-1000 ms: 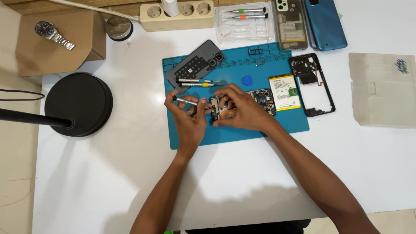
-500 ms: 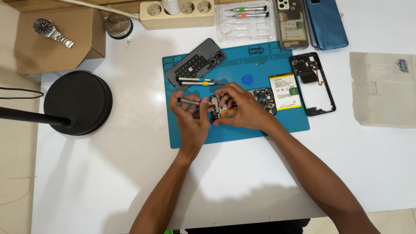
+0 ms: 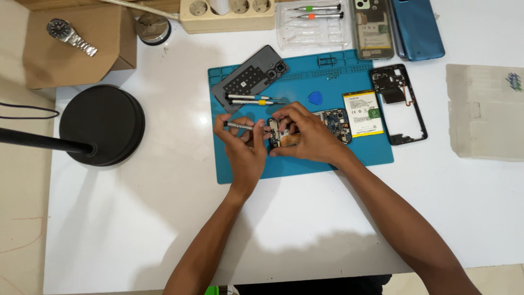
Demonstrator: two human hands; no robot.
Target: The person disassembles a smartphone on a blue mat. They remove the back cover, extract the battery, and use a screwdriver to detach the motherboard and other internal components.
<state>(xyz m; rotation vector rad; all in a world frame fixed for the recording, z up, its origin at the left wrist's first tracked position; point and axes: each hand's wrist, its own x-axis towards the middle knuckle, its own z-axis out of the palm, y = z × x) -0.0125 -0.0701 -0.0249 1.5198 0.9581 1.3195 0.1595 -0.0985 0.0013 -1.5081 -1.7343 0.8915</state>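
Seen from the head camera, a person works at a white desk (image 3: 327,218) over a blue repair mat (image 3: 305,158). The left hand (image 3: 244,147) has its grip clamped on a slim metal screwdriver (image 3: 238,125), held nearly level with its tip pointing right toward an opened phone (image 3: 305,128). The right hand (image 3: 305,134) lies over the left part of that phone, its fingers closed around the exposed frame and holding it on the mat; the phone's circuit board shows at the right of the hand. Just beside the board lies a white and yellow battery (image 3: 362,113), and near it a black phone frame (image 3: 398,104) straddles the mat's right edge. Above the hands, two more screwdrivers (image 3: 254,99) rest side by side next to a grey back cover (image 3: 252,76), with a blue pick (image 3: 315,98) close by. At the desk's far edge sit a clear tool tray (image 3: 314,27), a power strip (image 3: 226,13) and two further phones (image 3: 396,27). At left stands a black round lamp base (image 3: 102,124), and a wristwatch (image 3: 71,35) lies on a cardboard box (image 3: 65,60).
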